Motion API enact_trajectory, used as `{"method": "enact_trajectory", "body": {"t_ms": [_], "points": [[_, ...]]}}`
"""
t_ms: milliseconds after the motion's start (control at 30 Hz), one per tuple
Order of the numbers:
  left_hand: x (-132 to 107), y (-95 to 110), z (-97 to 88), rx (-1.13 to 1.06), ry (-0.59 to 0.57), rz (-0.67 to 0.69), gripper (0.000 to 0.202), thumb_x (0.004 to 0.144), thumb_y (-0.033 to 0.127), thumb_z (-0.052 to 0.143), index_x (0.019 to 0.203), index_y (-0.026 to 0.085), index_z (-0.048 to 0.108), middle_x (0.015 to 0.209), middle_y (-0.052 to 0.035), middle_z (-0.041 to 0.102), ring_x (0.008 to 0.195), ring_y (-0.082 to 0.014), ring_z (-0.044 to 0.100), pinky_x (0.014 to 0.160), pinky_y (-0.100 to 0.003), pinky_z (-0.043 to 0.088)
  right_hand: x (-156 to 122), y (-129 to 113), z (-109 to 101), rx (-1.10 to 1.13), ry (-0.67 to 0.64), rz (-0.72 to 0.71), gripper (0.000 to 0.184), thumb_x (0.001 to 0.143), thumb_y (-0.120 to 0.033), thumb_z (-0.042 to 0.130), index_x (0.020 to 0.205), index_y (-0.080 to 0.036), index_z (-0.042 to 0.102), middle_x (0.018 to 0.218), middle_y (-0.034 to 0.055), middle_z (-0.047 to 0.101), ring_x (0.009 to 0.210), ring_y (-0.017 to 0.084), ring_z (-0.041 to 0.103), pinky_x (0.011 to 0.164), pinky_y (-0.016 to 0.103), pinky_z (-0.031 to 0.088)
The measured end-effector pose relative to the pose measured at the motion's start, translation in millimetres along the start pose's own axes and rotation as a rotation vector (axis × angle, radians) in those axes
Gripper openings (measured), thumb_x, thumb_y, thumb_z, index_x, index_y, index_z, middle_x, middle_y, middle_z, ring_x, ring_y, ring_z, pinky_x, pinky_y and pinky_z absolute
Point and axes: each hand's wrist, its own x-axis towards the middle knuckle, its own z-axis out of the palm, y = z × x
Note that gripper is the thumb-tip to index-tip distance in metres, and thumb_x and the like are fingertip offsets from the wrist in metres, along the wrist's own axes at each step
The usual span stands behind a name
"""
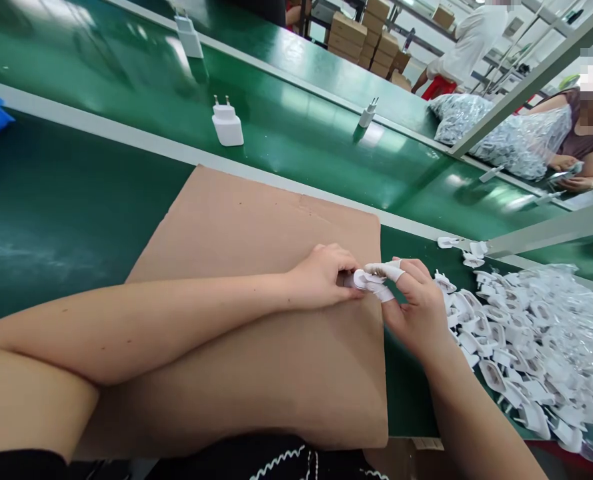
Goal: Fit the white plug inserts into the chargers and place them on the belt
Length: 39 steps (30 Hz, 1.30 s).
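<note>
My left hand (323, 276) and my right hand (415, 308) meet over the right edge of a brown cardboard sheet (256, 293). Between their fingertips they pinch a small white plastic part (362, 279). Both hands have their fingers curled closed on it. White finger cots cover my right thumb and forefinger. A heap of several similar white plastic parts (506, 340) lies just right of my right hand, spilling from a clear plastic bag (571, 320).
A green conveyor belt (286, 127) runs behind the cardboard, carrying white plug adapters (227, 123) and others further along. A clear bag of parts (506, 137) lies beyond the belt beside a seated person's hands (571, 172). Cardboard boxes (363, 37) are stacked at the back.
</note>
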Motion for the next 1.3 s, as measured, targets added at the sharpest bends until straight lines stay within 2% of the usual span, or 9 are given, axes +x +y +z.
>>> {"method": "enact_trajectory", "body": {"t_ms": [100,267,500,733,867,1000,1167,1233,1300], "points": [[0.5,1.0,-2.6,-0.002,-0.03,-0.008,0.02,0.083,0.034,0.083,0.094,0.021,0.073,0.1,-0.0024,0.076,0.103,-0.0248,0.064,0.097,-0.04,0.045,-0.2,-0.7,-0.8,-0.03,0.025,-0.01,0.025,0.094,-0.011,0.058,0.111,-0.024,0.071,0.092,0.0056,0.072,0.085,0.024,0.061,0.094,0.048,0.057],[-0.1,3.7,-4.6,0.018,-0.038,-0.018,0.019,0.084,0.036,0.081,0.093,0.021,0.072,0.102,-0.0019,0.076,0.104,-0.0248,0.063,0.103,-0.043,0.042,-1.6,-1.5,-0.4,-0.094,0.052,-0.012,0.021,0.094,-0.011,0.058,0.106,-0.021,0.071,0.086,0.007,0.07,0.086,0.025,0.062,0.084,0.044,0.06],[2.1,3.3,-4.6,0.002,-0.045,-0.019,0.018,0.081,0.033,0.084,0.09,0.021,0.074,0.1,-0.0015,0.076,0.101,-0.0234,0.064,0.095,-0.037,0.046,1.9,11.4,0.7,0.0,0.013,-0.082,0.025,0.09,-0.011,0.061,0.107,-0.025,0.073,0.087,0.0024,0.071,0.083,0.021,0.066,0.108,0.052,0.052],[3.7,5.0,-14.4,-0.024,-0.151,-0.057,0.02,0.077,0.036,0.086,0.091,0.024,0.079,0.099,0.0006,0.077,0.103,-0.0239,0.064,0.096,-0.036,0.046,1.5,7.7,-2.6,0.017,-0.055,-0.015,0.02,0.087,-0.013,0.06,0.096,-0.026,0.073,0.08,-0.0013,0.067,0.074,0.017,0.066,0.118,0.053,0.043],[2.2,3.2,-13.6,-0.031,-0.13,-0.042,0.021,0.077,0.036,0.086,0.092,0.024,0.079,0.099,0.0009,0.077,0.103,-0.0236,0.064,0.098,-0.035,0.045,-5.5,1.4,2.0,-0.004,0.024,0.047,0.02,0.087,-0.015,0.061,0.098,-0.026,0.073,0.081,-0.0003,0.069,0.077,0.018,0.067,0.116,0.052,0.045],[1.3,9.2,-11.5,-0.021,-0.11,-0.071,0.023,0.077,0.037,0.084,0.093,0.023,0.079,0.095,-0.0003,0.077,0.1,-0.024,0.065,0.095,-0.035,0.046,-10.3,3.4,9.1,0.105,0.033,0.115,0.022,0.09,-0.022,0.063,0.108,-0.027,0.074,0.089,0.0012,0.074,0.087,0.021,0.07,0.115,0.053,0.045],[21.3,16.9,-31.2,-0.207,-0.287,-0.181,0.038,0.076,0.037,0.079,0.11,0.021,0.076,0.101,-0.0019,0.077,0.096,-0.0238,0.07,0.084,-0.031,0.052,-9.5,27.3,12.3,0.202,0.07,0.336,0.047,0.096,-0.042,0.059,0.14,-0.025,0.061,0.123,0.0086,0.073,0.118,0.027,0.065,0.116,0.053,0.043],[41.2,8.0,-47.7,-0.187,-0.198,-0.228,0.042,0.071,0.036,0.082,0.11,0.02,0.075,0.106,-0.0029,0.077,0.099,-0.0248,0.07,0.085,-0.031,0.052,-8.1,45.4,10.4,0.06,0.114,0.457,0.051,0.099,-0.045,0.053,0.143,-0.02,0.058,0.139,0.0149,0.065,0.134,0.031,0.055,0.117,0.052,0.041],[66.3,-9.6,-66.1,-0.085,-0.008,-0.279,0.044,0.067,0.034,0.084,0.107,0.019,0.075,0.104,-0.0032,0.076,0.098,-0.0254,0.07,0.088,-0.032,0.052,-6.8,65.2,6.7,-0.165,0.1,0.613,0.057,0.098,-0.043,0.053,0.147,-0.014,0.054,0.151,0.0204,0.054,0.146,0.037,0.041,0.121,0.055,0.032]]}}
